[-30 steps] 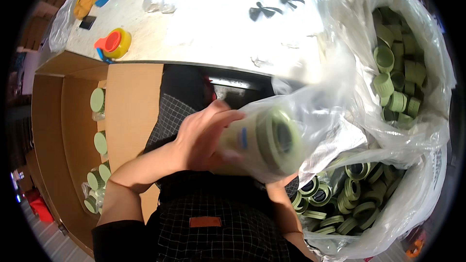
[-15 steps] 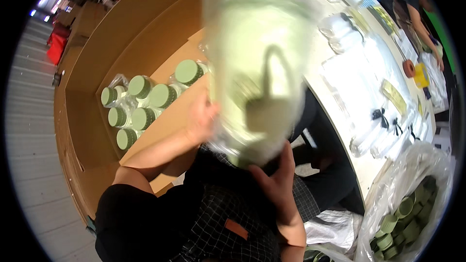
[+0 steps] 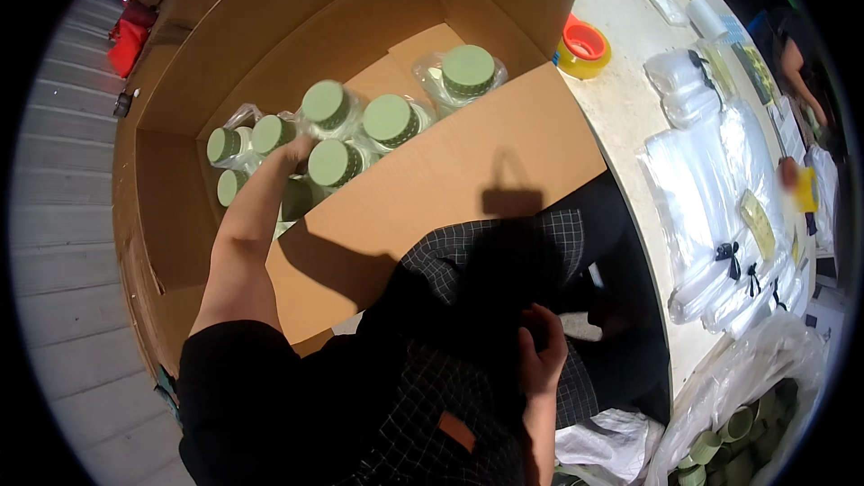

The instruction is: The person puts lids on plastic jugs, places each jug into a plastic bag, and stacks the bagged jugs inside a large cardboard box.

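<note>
My left hand (image 3: 297, 151) reaches down into a large cardboard box (image 3: 450, 162), among pale green containers in clear plastic bags. It is closed at the side of a bagged container with a green lid (image 3: 326, 105); most of the fingers are hidden behind the containers. Another green-lidded container (image 3: 333, 162) stands just beside the wrist. Further right in the box stands a separate one (image 3: 468, 69). My right hand (image 3: 543, 351) hangs near my lap, fingers loosely curled and apart from the thumb, with nothing in it.
A white table (image 3: 621, 117) on the right carries a tape roll (image 3: 583, 47) and stacked clear plastic bags (image 3: 688, 198). Below it, a clear sack (image 3: 783, 351) holds several green cup-shaped parts (image 3: 738, 423). Another person's arm (image 3: 796, 72) shows at the far right.
The large bagged green container held up in front of me has gone from between my hands. My left hand has moved into the box among the containers; my right hand has dropped lower.
</note>
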A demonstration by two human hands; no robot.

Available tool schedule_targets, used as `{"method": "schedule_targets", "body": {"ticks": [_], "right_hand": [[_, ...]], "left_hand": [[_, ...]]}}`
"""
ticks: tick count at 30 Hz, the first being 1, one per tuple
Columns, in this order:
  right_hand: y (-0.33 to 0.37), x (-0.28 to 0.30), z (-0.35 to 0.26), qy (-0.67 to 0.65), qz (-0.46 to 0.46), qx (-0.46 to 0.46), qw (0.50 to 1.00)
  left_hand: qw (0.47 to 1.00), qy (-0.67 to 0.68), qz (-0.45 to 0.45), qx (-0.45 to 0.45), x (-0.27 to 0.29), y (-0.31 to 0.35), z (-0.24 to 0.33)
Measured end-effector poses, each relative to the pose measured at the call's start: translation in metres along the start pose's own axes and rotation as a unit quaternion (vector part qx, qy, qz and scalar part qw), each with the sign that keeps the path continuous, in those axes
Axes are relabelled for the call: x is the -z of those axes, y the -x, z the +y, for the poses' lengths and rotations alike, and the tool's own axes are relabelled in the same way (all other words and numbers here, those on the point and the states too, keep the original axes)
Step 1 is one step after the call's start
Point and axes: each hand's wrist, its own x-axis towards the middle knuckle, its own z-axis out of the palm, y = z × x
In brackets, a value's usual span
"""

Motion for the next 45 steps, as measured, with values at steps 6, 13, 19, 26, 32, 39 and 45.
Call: {"method": "schedule_targets", "body": {"ticks": [6,13,19,26,32,39,45], "right_hand": [[0.026,0.053,-0.005,0.082,0.110,-0.048,0.989],[-0.008,0.144,-0.017,0.067,0.300,0.162,0.938],[0.031,0.310,-0.004,0.130,0.670,0.129,0.719],[0.207,0.531,0.139,0.230,0.852,-0.222,0.415],[0.124,0.487,0.151,0.087,0.790,0.082,0.601],[-0.004,0.265,-0.010,-0.094,0.651,0.233,0.716],[-0.092,0.165,-0.002,-0.253,0.405,0.251,0.842]], "left_hand": [[0.959,-0.276,0.052,-0.041,0.027,-0.054,-0.045],[0.694,-0.472,0.346,-0.419,-0.026,0.086,0.064],[0.712,-0.343,-0.023,-0.612,-0.270,0.182,0.132],[0.589,-0.370,-0.123,-0.708,-0.399,0.196,0.097],[0.629,-0.373,-0.104,-0.674,-0.389,0.183,0.105],[0.607,-0.407,-0.105,-0.674,-0.419,0.184,0.140],[0.661,-0.362,-0.099,-0.650,-0.474,0.169,0.188]]}}
